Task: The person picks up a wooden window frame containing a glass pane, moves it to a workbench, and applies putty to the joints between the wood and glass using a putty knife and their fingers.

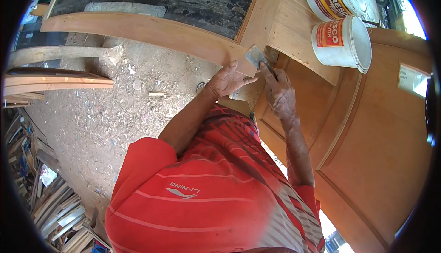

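My right hand [280,94] is closed around the handle of a putty knife [253,56], its flat, smeared blade lying against the corner of a wooden frame [262,28]. At the same corner is my left hand [226,82], with the thumb on the near edge and the fingers stretched along the end, so the corner sits between them. A dark panel [183,0] with a patchy surface fills the frame. Along its near side the rail curves. What the left fingertips touch underneath is partly hidden.
Two white buckets [342,44] with coloured labels stand on a plywood board [296,32] at the right. A large brown panelled door [376,138] leans below them. Curved wooden pieces [59,80] and a pile of offcuts [59,202] lie left, on a floor [105,129] littered with shavings.
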Tool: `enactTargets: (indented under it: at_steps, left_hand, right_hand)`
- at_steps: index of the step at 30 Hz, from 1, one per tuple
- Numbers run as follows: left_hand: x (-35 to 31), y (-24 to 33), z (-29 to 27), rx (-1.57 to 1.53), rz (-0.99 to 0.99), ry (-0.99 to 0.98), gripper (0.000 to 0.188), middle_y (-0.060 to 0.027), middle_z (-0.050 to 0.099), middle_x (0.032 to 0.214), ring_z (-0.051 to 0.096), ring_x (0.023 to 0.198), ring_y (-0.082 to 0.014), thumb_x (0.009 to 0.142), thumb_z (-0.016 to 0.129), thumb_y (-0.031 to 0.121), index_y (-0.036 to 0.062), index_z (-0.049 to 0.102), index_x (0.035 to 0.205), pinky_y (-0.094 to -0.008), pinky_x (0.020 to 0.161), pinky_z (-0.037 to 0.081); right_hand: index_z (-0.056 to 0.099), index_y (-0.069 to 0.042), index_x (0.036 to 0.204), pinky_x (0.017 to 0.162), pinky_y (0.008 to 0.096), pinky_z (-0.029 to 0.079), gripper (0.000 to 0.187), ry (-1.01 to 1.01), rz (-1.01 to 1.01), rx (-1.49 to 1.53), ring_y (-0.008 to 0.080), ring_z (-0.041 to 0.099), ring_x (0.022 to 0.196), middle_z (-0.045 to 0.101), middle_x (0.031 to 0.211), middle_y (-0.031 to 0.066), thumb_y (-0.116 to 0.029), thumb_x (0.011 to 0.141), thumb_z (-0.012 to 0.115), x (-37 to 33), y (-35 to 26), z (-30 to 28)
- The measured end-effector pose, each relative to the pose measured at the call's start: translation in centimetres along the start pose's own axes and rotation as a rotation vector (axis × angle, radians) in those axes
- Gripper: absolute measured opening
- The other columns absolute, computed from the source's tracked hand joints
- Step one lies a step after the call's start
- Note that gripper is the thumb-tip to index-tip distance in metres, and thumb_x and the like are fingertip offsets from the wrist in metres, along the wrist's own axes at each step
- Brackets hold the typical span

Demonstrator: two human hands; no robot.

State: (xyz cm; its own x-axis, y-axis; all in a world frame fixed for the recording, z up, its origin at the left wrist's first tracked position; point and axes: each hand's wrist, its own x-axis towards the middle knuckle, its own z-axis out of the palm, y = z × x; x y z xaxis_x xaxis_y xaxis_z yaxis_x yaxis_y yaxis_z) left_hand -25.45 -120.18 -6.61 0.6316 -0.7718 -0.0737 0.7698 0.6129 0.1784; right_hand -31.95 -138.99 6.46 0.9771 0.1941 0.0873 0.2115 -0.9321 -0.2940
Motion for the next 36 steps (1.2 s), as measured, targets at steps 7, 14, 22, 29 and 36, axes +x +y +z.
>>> enactTargets:
  at_steps: [7, 14, 22, 29, 36]
  left_hand:
    - [0.0, -0.8, -0.7, -0.016, 0.048, 0.019, 0.088, -0.0139, 0.041, 0.164, 0.035, 0.153, -0.0344, 0.093, 0.073, 0.058, 0.0126, 0.039, 0.16, -0.0615, 0.125, 0.027]
    - [0.3, -0.8, 0.2, 0.111, 0.173, 0.041, 0.097, -0.0135, 0.05, 0.156, 0.051, 0.143, -0.0329, 0.088, 0.076, 0.064, 0.0112, 0.038, 0.16, -0.0584, 0.12, 0.04]
    - [0.5, -1.4, -0.7, 0.17, 0.244, 0.066, 0.099, -0.0154, 0.048, 0.158, 0.049, 0.145, -0.0327, 0.087, 0.073, 0.07, 0.008, 0.042, 0.158, -0.0556, 0.12, 0.04]
    - [0.8, -1.7, 1.8, 0.118, 0.283, 0.124, 0.1, -0.017, 0.052, 0.154, 0.054, 0.139, -0.0318, 0.088, 0.075, 0.064, 0.0033, 0.038, 0.159, -0.0501, 0.116, 0.047]
    - [0.9, -1.4, 1.5, 0.157, 0.227, 0.038, 0.097, -0.0173, 0.051, 0.155, 0.053, 0.141, -0.0322, 0.089, 0.076, 0.061, 0.0059, 0.038, 0.159, -0.0488, 0.114, 0.048]
  right_hand:
    - [0.063, -0.022, 0.147, 0.088, 0.0443, 0.058, 0.063, 0.016, -0.035, 0.06, 0.0315, 0.065, 0.099, 0.059, 0.106, 0.0113, -0.002, 0.087, 0.069, 1.4, 1.4, 0.4]
    - [0.066, -0.016, 0.143, 0.083, 0.0432, 0.057, 0.05, 0.073, -0.021, 0.184, 0.0333, 0.067, 0.1, 0.065, 0.113, 0.0153, 0.0, 0.096, 0.066, 2.3, 2.8, -0.3]
    - [0.062, -0.018, 0.147, 0.085, 0.0443, 0.057, 0.055, -0.035, -0.015, 0.201, 0.036, 0.067, 0.103, 0.064, 0.119, 0.0168, 0.001, 0.095, 0.065, 1.8, 5.3, 0.1]
    - [0.059, -0.024, 0.15, 0.085, 0.048, 0.058, 0.06, -0.053, -0.165, 0.152, 0.0363, 0.066, 0.102, 0.062, 0.122, 0.0171, -0.007, 0.093, 0.064, 0.9, 4.9, 0.6]
    - [0.059, -0.02, 0.15, 0.081, 0.0452, 0.059, 0.062, 0.117, -0.04, 0.118, 0.0335, 0.066, 0.101, 0.062, 0.115, 0.0141, -0.005, 0.09, 0.066, 2.3, 4.5, 0.6]
